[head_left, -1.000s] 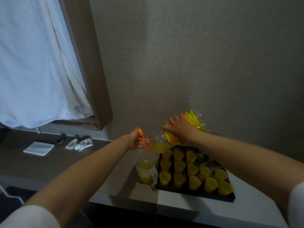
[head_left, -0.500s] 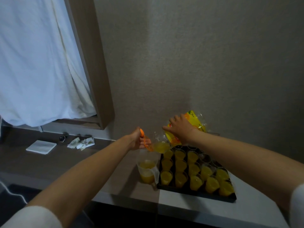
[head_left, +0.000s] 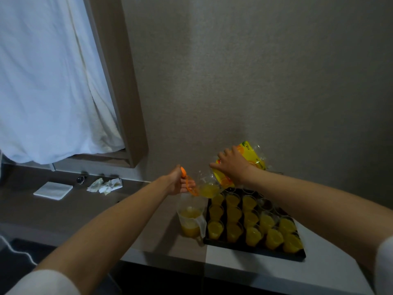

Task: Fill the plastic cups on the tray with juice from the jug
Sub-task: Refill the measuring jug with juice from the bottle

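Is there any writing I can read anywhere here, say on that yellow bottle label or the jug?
Yellow label on the bottle held by the right hand: print is there, too blurred to read.
Jug: no readable markings.
Nothing else carries legible text.

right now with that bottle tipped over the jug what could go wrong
1. The juice bottle, held by the right hand and the left hand, pours from above the jug; the stream may miss and wet the counter.
2. The jug stands right beside the tray, so splashes could land in the filled cups.
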Motion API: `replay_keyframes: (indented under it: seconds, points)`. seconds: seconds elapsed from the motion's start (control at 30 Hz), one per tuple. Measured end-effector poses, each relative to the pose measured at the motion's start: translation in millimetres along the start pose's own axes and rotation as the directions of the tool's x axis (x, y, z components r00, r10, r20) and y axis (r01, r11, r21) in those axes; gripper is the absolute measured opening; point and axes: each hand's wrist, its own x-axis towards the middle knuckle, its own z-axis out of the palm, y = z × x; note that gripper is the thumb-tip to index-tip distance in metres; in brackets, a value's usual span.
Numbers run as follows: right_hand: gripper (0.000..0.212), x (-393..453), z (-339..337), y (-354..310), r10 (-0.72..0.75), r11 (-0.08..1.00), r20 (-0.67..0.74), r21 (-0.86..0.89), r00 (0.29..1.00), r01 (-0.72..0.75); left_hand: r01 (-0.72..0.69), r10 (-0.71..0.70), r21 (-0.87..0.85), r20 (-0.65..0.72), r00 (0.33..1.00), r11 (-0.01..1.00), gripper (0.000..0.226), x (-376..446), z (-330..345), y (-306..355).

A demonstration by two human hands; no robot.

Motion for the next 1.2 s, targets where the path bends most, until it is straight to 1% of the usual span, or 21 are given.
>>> replay_keyframes:
  seconds: [0.13, 0.2, 0.33, 0.47, 0.57, 0.63, 0.73, 0.8, 0.83, 1.0, 1.2]
  points:
    - [0.110, 0, 0, -2, 0.006, 1.000, 0.010, 0.003, 1.000, -0.006, 0.009, -0.009, 0.009, 0.005, 1.000, 1.000, 0.030, 0, -1, -2]
    - [0.108, 1, -1, -3, 0.003, 1.000, 0.012, 0.004, 1.000, -0.003, 0.008, -0.008, 0.008, -0.001, 1.000, 1.000, 0.030, 1, -1, -3]
    - [0.105, 0, -4, -4, 0.003, 1.000, -0.001, -0.010, 1.000, -0.003, 0.006, -0.006, -0.009, -0.009, 1.000, 1.000, 0.046, 3, -1, -6]
    - [0.097, 1, -5, -4, -0.005, 1.000, -0.020, -0.016, 1.000, 0.004, -0.001, 0.000, -0.008, -0.014, 1.000, 1.000, 0.045, 4, -3, -5]
    - [0.091, 1, -7, -5, -0.003, 1.000, -0.021, -0.018, 1.000, 0.003, 0.003, -0.002, 0.009, -0.016, 1.000, 1.000, 0.056, 6, -4, -8]
    - [0.086, 3, -8, -6, -0.010, 1.000, -0.027, -0.019, 1.000, 0.010, 0.006, -0.006, 0.004, -0.008, 1.000, 1.000, 0.058, 5, -5, -8]
    - [0.074, 4, -9, -6, -0.015, 0.999, -0.041, -0.030, 0.999, 0.014, -0.001, 0.001, -0.025, -0.003, 1.000, 1.000, 0.054, 2, -7, -9]
    - [0.068, 5, -10, -7, -0.017, 0.999, -0.054, -0.028, 0.998, 0.016, 0.001, -0.002, -0.036, -0.002, 1.000, 0.999, 0.042, 1, -8, -9]
    - [0.067, 4, -11, -7, -0.020, 0.999, -0.059, -0.028, 0.998, 0.018, 0.003, -0.003, -0.038, -0.006, 1.000, 0.999, 0.039, 0, -9, -10]
    - [0.067, 5, -14, -8, -0.026, 0.999, -0.066, -0.042, 0.997, 0.023, 0.006, -0.007, -0.046, -0.014, 1.000, 0.999, 0.046, 2, -12, -12]
    - [0.068, 6, -19, -9, -0.026, 0.998, -0.068, -0.063, 0.997, 0.022, 0.016, -0.015, -0.047, 0.014, 1.000, 0.999, 0.034, 2, -16, -12]
